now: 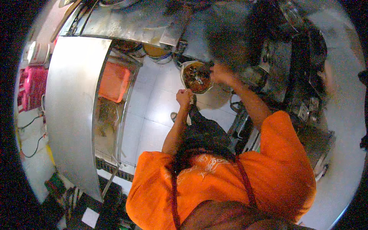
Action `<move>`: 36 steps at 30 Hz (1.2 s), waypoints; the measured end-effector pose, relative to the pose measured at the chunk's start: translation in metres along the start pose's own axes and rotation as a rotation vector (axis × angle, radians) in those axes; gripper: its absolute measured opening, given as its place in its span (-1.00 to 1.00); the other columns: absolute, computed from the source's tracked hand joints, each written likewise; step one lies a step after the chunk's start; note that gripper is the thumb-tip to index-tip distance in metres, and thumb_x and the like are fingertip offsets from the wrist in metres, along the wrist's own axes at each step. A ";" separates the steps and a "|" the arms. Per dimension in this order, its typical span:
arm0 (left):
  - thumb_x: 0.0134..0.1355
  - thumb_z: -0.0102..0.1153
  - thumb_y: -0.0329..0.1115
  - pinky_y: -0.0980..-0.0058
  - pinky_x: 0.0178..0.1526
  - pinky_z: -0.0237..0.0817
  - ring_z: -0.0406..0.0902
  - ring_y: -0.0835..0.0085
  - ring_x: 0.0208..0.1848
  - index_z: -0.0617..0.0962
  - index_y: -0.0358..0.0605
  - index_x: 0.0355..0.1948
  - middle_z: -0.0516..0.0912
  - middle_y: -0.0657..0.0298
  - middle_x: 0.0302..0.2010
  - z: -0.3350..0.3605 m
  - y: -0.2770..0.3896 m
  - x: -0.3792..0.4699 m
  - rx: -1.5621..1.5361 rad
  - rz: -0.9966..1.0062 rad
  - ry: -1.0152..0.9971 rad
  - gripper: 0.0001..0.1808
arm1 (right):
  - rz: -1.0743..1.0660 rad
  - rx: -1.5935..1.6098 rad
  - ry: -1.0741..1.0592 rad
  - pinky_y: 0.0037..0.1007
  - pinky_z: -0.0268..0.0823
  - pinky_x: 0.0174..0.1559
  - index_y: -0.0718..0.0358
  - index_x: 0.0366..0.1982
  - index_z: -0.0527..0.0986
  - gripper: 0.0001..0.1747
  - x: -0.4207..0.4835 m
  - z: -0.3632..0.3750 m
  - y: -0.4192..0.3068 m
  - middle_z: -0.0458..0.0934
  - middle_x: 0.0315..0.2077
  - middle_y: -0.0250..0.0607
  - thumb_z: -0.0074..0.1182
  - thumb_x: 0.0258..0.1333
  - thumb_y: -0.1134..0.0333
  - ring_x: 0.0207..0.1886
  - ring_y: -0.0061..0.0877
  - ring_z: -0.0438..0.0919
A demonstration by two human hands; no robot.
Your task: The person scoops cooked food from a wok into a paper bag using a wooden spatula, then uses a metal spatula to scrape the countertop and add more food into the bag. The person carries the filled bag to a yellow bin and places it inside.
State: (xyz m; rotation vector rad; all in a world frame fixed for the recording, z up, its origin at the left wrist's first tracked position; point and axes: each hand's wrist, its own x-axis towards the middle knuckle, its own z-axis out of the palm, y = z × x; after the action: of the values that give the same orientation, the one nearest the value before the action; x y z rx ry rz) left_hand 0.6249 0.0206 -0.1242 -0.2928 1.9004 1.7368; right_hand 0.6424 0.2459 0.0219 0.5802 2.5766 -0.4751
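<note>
A round, pale-rimmed container holds a dark brown liquid with bits and light reflections on its surface. Its near left rim is in the closed fingers of my left hand. At the container's right edge is my right hand, somewhat blurred, with its fingers curled; whether it grips the rim or something else cannot be told. The container is in front of my legs, above the tiled floor.
To the left runs a long steel worktop, with an orange plastic crate on a lower level beside it. A bucket with yellowish contents stands beyond the tiles. Dark, greasy cooking equipment lines the right side.
</note>
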 end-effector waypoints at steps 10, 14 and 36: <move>-0.08 0.16 -0.45 0.60 -0.61 0.28 0.46 0.52 -0.65 0.47 -0.29 -0.53 0.55 0.18 -0.64 0.005 -0.007 -0.015 -0.246 -0.150 -0.062 -0.86 | 0.062 0.047 0.237 -0.17 0.29 -0.04 0.23 -0.18 0.48 -0.59 0.056 -0.066 0.034 0.49 -0.19 0.03 -0.12 0.01 0.13 -0.13 -0.10 0.46; -0.09 0.14 -0.50 0.63 -0.65 0.25 0.42 0.55 -0.69 0.47 -0.31 -0.51 0.53 0.20 -0.66 0.016 0.008 -0.021 -0.236 -0.178 -0.058 -0.88 | -0.065 -0.302 0.483 -0.09 0.33 -0.21 0.27 -0.35 0.49 -0.62 0.223 -0.119 0.076 0.52 -0.37 0.04 -0.14 -0.06 0.13 -0.28 -0.10 0.50; -0.19 0.25 -0.23 0.49 -0.50 0.35 0.51 0.47 -0.60 0.54 -0.22 -0.52 0.57 0.19 -0.64 -0.094 0.045 0.002 0.257 -0.149 0.019 -0.73 | 0.115 0.756 -0.441 -0.52 0.11 -0.70 0.11 0.03 0.36 -0.58 -0.082 -0.028 -0.071 0.39 -0.65 -0.47 -0.04 0.11 0.20 -0.77 -0.64 0.19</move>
State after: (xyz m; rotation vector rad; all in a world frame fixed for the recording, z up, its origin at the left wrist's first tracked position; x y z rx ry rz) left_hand 0.5774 -0.0637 -0.0851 -0.3438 2.0331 1.3813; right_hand 0.6649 0.1712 0.1023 0.7521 1.8824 -1.3819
